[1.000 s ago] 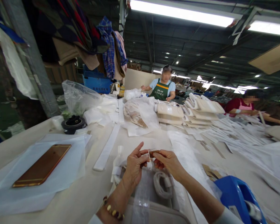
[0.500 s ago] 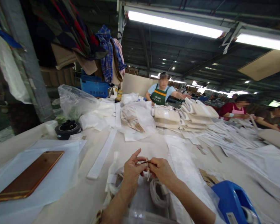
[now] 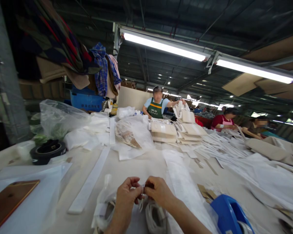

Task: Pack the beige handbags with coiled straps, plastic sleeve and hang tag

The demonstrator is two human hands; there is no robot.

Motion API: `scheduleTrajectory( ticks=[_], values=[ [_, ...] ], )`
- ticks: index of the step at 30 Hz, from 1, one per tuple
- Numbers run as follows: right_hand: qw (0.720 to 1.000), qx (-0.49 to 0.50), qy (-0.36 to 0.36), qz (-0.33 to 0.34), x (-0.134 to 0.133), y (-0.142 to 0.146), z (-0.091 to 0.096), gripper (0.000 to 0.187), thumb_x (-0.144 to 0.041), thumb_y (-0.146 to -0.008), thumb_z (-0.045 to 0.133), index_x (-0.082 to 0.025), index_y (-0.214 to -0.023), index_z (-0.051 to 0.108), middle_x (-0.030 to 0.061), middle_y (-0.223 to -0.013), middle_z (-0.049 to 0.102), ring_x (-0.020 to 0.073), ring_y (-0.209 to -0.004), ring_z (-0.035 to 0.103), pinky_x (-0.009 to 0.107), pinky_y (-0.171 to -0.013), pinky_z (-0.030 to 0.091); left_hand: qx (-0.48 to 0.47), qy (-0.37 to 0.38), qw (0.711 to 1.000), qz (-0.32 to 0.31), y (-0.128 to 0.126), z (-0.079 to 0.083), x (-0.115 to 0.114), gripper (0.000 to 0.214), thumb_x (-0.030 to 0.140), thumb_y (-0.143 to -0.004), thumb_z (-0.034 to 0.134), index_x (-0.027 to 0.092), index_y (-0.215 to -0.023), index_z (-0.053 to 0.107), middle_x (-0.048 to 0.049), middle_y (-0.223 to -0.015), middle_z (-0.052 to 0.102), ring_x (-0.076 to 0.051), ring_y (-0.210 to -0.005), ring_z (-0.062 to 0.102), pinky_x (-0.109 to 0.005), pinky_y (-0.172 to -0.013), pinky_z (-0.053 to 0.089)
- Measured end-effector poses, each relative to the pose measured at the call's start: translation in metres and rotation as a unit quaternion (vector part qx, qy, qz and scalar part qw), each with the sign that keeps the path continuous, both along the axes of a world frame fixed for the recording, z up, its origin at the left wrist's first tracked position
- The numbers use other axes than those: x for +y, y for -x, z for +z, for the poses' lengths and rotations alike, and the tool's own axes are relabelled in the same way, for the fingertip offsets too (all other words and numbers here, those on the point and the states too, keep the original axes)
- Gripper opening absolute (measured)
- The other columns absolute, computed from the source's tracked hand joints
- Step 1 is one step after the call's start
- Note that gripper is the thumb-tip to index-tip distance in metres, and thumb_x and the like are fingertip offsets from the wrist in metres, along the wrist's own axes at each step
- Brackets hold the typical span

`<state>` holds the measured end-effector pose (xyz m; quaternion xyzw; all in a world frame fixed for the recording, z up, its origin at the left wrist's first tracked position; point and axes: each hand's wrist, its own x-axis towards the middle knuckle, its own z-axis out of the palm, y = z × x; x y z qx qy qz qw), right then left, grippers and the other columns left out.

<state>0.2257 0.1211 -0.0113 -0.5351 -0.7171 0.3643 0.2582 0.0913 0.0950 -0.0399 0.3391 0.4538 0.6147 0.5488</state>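
My left hand (image 3: pixel 125 199) and my right hand (image 3: pixel 158 192) meet low in the middle of the view, fingertips pinched together on a thin white string and a small brown tag (image 3: pixel 143 189). Under the hands lies a clear plastic bag (image 3: pixel 103 208) holding a coiled white cord (image 3: pixel 155 218). Both hands are closed. The tag is mostly hidden by my fingers.
A rose-gold phone (image 3: pixel 8 201) lies on white paper at the left. A black tape roll (image 3: pixel 48 151) and a blue tape dispenser (image 3: pixel 228 214) sit on the table. Stacks of cream bags (image 3: pixel 175 130) stand farther back. Across the table, a person in a green apron (image 3: pixel 157 105) lifts a bag; others sit at the right.
The camera has tilted upward, so my hands sit lower in view. My left fingers have curled tighter onto the string. The person in the green apron has raised a bag.
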Motion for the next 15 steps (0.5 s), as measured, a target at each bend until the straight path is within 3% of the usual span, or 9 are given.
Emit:
scheduleTrajectory(
  ticks=[5, 15],
  values=[
    [1.000, -0.017, -0.019, 0.003, 0.0001, -0.0023, 0.0014, 0.005, -0.014, -0.063, 0.064, -0.017, -0.068, 0.063, -0.0052, -0.053, 0.054, 0.0100, -0.052, 0.046, 0.021, -0.049, 0.031, 0.016, 0.010, 1.000, -0.019, -0.0004, -0.0006, 0.0006, 0.037, 0.028, -0.049, 0.069, 0.014, -0.082, 0.058, 0.0039, -0.060, 0.058, -0.013, -0.040, 0.056, -0.020, -0.035, 0.032],
    [1.000, 0.001, -0.015, 0.013, -0.0018, -0.0042, -0.0010, 0.017, -0.019, -0.056, 0.075, -0.017, -0.067, 0.063, -0.0055, -0.057, 0.057, 0.0108, -0.055, 0.050, 0.021, -0.051, 0.033, 0.049, 0.000, 0.999, 0.021, -0.0061, -0.0080, 0.0011, 0.031, 0.034, -0.053, 0.066, 0.015, -0.076, 0.060, 0.0026, -0.055, 0.060, -0.009, -0.032, 0.047, -0.019, -0.034, 0.023]
  ],
)
